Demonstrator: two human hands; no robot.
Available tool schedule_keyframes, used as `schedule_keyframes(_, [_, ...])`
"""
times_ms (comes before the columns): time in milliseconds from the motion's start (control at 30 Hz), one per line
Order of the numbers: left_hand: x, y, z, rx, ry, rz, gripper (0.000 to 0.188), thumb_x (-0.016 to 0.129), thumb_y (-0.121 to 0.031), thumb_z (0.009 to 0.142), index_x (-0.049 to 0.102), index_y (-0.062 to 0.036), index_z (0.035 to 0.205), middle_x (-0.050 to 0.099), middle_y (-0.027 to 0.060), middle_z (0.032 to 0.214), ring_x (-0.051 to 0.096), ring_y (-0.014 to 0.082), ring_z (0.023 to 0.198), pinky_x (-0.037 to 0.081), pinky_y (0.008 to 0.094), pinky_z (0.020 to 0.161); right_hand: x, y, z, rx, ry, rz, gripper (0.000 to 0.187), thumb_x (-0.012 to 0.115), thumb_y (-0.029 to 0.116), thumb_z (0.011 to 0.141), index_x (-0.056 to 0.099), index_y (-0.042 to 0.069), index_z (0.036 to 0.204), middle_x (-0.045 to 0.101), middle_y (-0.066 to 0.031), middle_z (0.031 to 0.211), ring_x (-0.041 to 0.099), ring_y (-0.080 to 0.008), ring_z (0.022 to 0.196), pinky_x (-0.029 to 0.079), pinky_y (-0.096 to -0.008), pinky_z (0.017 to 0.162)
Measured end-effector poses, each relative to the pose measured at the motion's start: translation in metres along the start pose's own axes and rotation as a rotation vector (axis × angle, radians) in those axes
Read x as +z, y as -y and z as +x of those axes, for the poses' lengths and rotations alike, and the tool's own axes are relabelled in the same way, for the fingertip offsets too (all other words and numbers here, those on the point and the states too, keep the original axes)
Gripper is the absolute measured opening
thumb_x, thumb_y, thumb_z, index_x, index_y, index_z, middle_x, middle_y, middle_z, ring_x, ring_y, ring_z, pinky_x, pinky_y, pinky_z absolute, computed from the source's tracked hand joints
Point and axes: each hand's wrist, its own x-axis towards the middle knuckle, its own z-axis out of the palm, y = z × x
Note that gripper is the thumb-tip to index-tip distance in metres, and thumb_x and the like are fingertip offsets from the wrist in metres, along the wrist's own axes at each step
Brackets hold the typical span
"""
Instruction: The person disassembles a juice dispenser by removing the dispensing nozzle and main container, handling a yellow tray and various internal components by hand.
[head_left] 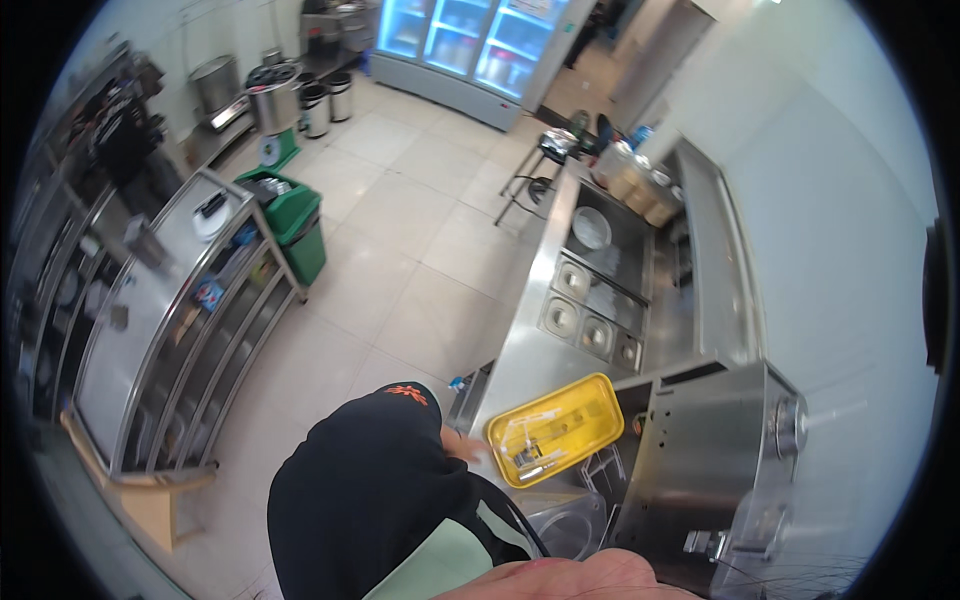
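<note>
My left hand (pixel 462 446), small and blurred below a black sleeve (pixel 360 460) with an orange emblem, is beside the left side of a yellow plastic tray (pixel 607 395). Motion smears its fingers, and nothing can be made out in them. Inside the tray lie thin white pieces and a small metal part (pixel 537 470), too small to name. The tray rests at a slant on the steel counter (pixel 517 372). Just below it is a clear plastic container (pixel 565 522) with a round shape in it. My right hand is out of sight.
Metal pans (pixel 562 318) and a white bowl (pixel 591 228) sit in the counter's recess. At right stands a steel machine (pixel 690 470). Across the tiled floor are a steel shelf table (pixel 150 330), a green bin (pixel 303 240) and a lit glass-door fridge (pixel 455 85).
</note>
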Motion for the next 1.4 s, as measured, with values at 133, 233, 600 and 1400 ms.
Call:
schedule_keyframes(133, [-0.007,0.068,-0.113,-0.907,-0.117,-0.027,0.065,0.062,-0.045,0.073,0.05,-0.0049,0.122,0.025,0.0232,0.137,0.036,0.0351,0.121,0.035,0.0437,0.097,0.031,0.0,0.04,-0.174,0.09,-0.049,0.064,0.05,0.053,0.083,0.041,0.008,0.127,0.045,-0.0147,0.122,0.042,-0.0335,0.114,0.031,-0.0537,0.092])
schedule_keyframes(233, [-0.006,0.072,-0.188,-1.476,-0.339,-0.173,0.06,0.06,-0.036,0.076,0.046,-0.0082,0.128,0.04,0.0184,0.131,0.045,0.0289,0.116,0.039,0.042,0.094,0.029,0.094,0.049,0.207,0.347,-0.108,0.07,0.057,0.05,0.08,0.037,0.007,0.13,0.039,-0.0148,0.128,0.038,-0.0347,0.118,0.03,-0.0517,0.094])
schedule_keyframes(600, [0.121,0.038,-0.278,-1.638,-0.401,-0.786,0.036,0.061,-0.029,0.073,0.067,-0.0063,0.099,0.062,0.0153,0.107,0.059,0.0331,0.098,0.047,0.0461,0.084,0.06,0.099,0.053,0.002,0.324,-0.358,0.054,0.061,0.041,0.075,0.046,0.013,0.119,0.039,-0.0135,0.128,0.042,-0.033,0.114,0.034,-0.0506,0.089])
schedule_keyframes(1400, [0.12,0.028,-0.201,-1.222,-0.331,-0.844,0.048,0.057,-0.041,0.075,0.064,-0.0055,0.107,0.061,0.0151,0.109,0.057,0.0317,0.103,0.044,0.0421,0.086,0.065,0.097,0.061,-0.179,0.365,-0.424,0.033,0.064,0.029,0.069,0.057,0.021,0.1,0.04,-0.012,0.126,0.049,-0.031,0.108,0.041,-0.0484,0.082])
